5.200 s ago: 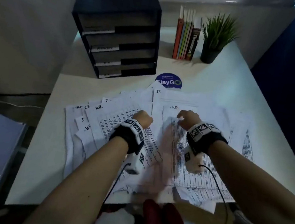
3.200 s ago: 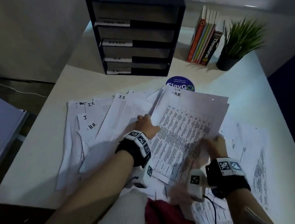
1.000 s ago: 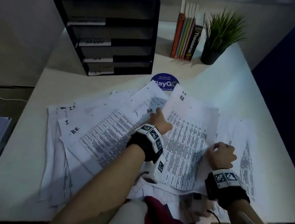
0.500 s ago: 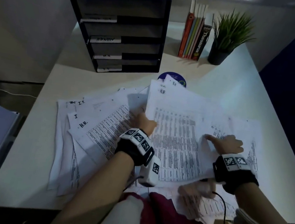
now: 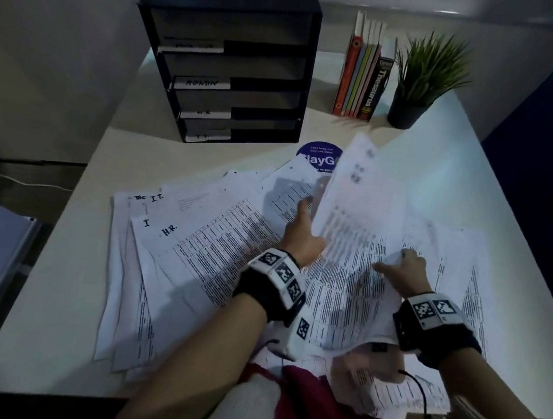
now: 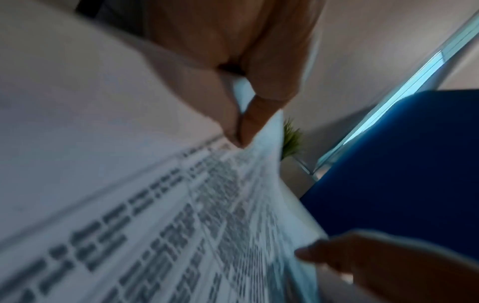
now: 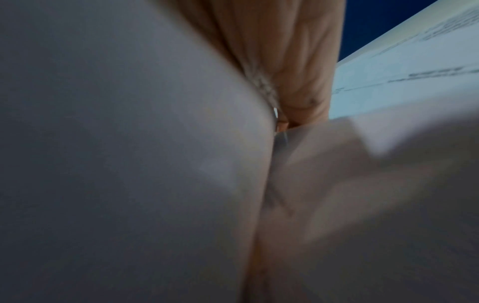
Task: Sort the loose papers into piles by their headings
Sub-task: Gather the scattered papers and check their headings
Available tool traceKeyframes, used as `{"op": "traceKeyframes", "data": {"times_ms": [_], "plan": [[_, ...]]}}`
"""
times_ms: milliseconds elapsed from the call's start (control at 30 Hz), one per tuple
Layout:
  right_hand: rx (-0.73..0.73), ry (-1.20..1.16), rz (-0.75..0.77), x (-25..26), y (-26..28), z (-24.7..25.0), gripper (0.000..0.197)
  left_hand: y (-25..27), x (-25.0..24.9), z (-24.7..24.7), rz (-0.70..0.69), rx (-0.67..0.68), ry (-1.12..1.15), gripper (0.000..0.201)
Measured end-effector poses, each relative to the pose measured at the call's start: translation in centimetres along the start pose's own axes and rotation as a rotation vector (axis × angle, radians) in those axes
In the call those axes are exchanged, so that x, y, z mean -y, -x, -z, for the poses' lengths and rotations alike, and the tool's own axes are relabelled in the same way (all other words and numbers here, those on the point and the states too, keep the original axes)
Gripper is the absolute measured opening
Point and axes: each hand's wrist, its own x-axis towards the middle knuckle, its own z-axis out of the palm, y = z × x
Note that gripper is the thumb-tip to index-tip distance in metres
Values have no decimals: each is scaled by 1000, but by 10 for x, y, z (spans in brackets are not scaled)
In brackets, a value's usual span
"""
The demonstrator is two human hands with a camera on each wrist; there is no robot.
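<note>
Best done slowly here: lift the raised bundle of sheets [image 5: 357,225] clear of the spread papers [image 5: 215,250] before reading its heading, keeping the edges squared so none slips back into the heap. Left hand [image 5: 301,236] pinching the bundle's left edge, thumb and fingers [image 6: 261,114] closed on the paper; right hand [image 5: 406,270] curled round the right edge, grip mostly hidden by paper in the wrist view. Thin, limp white sheets, bowing under their own weight, printed with dense tables and hand-lettered headings such as "H.R." and "I.T."; likely to fan or slide. Smooth pale desk [image 5: 478,184] beneath. Rigid black tray rack [image 5: 229,66] with labelled slots behind, beside upright books [image 5: 362,78] and a spiky potted plant [image 5: 421,77].
</note>
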Motion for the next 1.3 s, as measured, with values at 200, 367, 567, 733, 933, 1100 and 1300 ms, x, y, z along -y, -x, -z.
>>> {"op": "traceKeyframes", "data": {"times_ms": [200, 367, 567, 733, 933, 1100, 1300], "plan": [[184, -516, 135, 21, 4, 17, 11, 10, 9, 56, -94, -47, 321, 35], [271, -458, 265, 66, 10, -8, 13, 5, 52, 93, 123, -515, 346, 16], [191, 110, 396, 89, 22, -56, 26, 29, 92, 108, 732, -620, 151, 84], [349, 75, 463, 103, 45, -82, 18, 19, 105, 110, 745, -667, 158, 76], [352, 37, 507, 111, 66, -85, 47, 12, 112, 111, 657, -647, 111, 64], [76, 208, 374, 109, 25, -44, 34, 14, 105, 113, 734, -676, 100, 91], [-1, 491, 209, 93, -22, -14, 32, 14, 105, 113, 754, -629, 57, 95]]}}
